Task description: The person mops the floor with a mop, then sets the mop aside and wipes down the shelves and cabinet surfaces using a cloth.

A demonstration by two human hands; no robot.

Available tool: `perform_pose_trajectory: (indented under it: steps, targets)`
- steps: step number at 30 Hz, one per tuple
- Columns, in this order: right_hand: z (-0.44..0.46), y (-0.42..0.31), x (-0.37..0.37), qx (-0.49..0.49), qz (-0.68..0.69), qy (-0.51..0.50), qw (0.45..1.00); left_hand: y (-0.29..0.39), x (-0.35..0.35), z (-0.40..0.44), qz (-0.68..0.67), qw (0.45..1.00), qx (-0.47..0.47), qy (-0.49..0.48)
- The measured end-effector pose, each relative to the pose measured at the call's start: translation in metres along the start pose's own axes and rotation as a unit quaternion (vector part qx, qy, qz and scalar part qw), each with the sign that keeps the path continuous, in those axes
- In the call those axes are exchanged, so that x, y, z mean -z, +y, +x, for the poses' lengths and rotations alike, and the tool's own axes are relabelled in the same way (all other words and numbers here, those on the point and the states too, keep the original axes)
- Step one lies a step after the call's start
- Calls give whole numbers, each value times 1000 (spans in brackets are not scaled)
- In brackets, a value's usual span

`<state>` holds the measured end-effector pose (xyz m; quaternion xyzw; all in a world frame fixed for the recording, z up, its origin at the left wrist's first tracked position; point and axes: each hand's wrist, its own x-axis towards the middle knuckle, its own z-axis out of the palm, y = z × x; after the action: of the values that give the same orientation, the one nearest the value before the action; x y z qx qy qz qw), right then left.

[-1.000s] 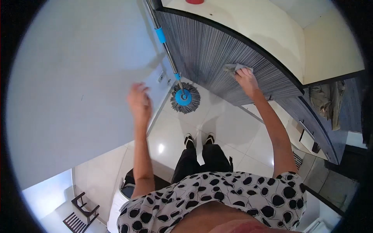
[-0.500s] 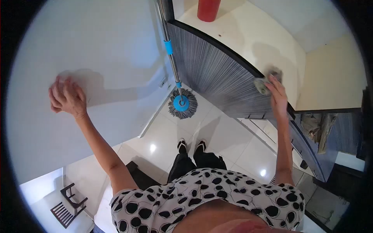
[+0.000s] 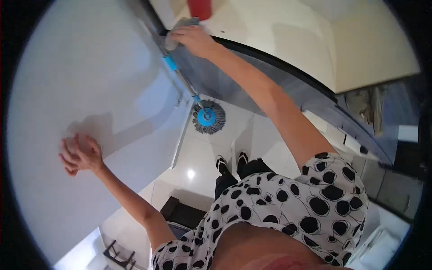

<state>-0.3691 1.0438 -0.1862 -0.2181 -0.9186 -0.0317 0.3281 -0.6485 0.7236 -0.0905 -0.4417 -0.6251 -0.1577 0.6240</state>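
My right hand (image 3: 195, 39) grips a crumpled grey cloth (image 3: 172, 40) at the far left end of the counter's dark edge. Just beyond it stands a red container (image 3: 200, 9) on the cream counter top (image 3: 270, 33). The upright pole of a mop (image 3: 170, 63) runs right beside the cloth. Over on the left, my left hand (image 3: 82, 155) has its fingers spread and bent, the tips against or close to the pale wall (image 3: 112, 67); nothing shows in it.
On the tiled floor the grey mop head (image 3: 208, 117) with its blue centre lies by the wall corner. Brownish cloths (image 3: 371, 108) hang under the counter at right. A dark bench (image 3: 186, 211) is beside my legs, and a dark chair (image 3: 119, 256) stands lower left.
My right hand has swept the cloth from the counter's right end along its edge to the left end. The view has turned, while my left hand stays by the wall.
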Motion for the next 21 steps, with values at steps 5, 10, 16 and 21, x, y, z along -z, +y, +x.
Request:
perform_pose_trajectory:
  steps: [5, 10, 16, 21]
  targets:
    - [-65, 1, 65, -72, -28, -28, 997, 6, 6, 11, -20, 1000, -19, 8]
    - [-207, 3, 193, -176, -65, -45, 981, -3, 0, 3, 26, 999, -23, -5]
    - [-334, -1, 314, -295, -138, -98, 941, 0, 5, 6, -7, 999, -34, -11]
    - [-334, -4, 302, -278, -146, -76, 947, -3, 6, 3, 19, 999, -22, -25]
